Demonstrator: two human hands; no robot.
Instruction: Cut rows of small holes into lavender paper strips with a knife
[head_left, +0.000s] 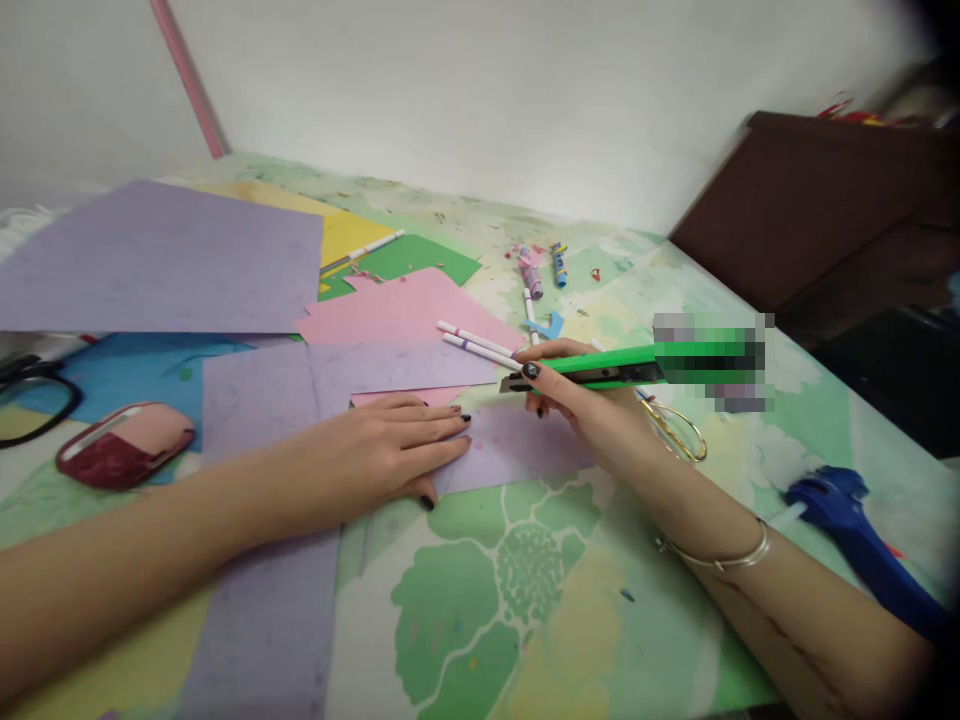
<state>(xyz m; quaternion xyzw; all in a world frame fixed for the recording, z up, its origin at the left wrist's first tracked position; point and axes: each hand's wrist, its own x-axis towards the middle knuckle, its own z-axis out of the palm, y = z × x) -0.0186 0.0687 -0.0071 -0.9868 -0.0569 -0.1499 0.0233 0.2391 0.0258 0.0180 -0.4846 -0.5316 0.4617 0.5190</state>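
My left hand [397, 440] lies flat, fingers stretched, pressing on a purple paper strip [525, 455] in the middle of the table. In my right hand [600, 415] is a green utility knife [615, 367], its short blade showing at the left end. The blade is near the strip's upper edge; whether it touches the paper I cannot tell. The knife's rear end is blurred out by blocks. Another purple sheet [405, 367] and a pink sheet [420, 305] lie just beyond my hands. Two white pens [480, 350] with purple bands rest by my right fingertips.
Gold-handled scissors [703, 440] lie beyond my right wrist, a blue glue gun [840, 520] at the right. A maroon-and-pink case [127, 450] sits left, near a black loop handle [75, 400]. A large purple sheet [165, 265] and small decorated rolls [529, 272] are farther back.
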